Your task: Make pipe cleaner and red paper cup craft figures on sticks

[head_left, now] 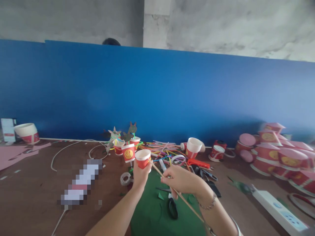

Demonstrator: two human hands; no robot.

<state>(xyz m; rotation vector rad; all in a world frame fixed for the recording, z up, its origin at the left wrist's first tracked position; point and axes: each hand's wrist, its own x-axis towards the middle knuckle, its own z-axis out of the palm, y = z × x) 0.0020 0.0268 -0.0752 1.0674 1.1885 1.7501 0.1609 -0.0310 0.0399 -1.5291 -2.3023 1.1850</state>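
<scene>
My left hand [140,174] is wrapped round a red and white paper cup [143,155], its open rim tilted toward me. A long thin wooden stick [188,204] runs through the closed fingers of my right hand [176,178], and its far tip meets the cup's right side. Below my hands lies green paper [152,219] with black-handled scissors [172,208] on it. A roll of tape [125,178] rests just left of my left hand. Behind it stands another red cup [128,153] with a yellow emblem.
Colourful pipe cleaners [163,148], stacked white cups [193,147] and an orange-red tool [199,163] lie farther back. Pink-topped red cups [268,152] are piled at right, behind a white power strip [280,209]. A blue partition [157,95] stands behind; a person's head top shows above it.
</scene>
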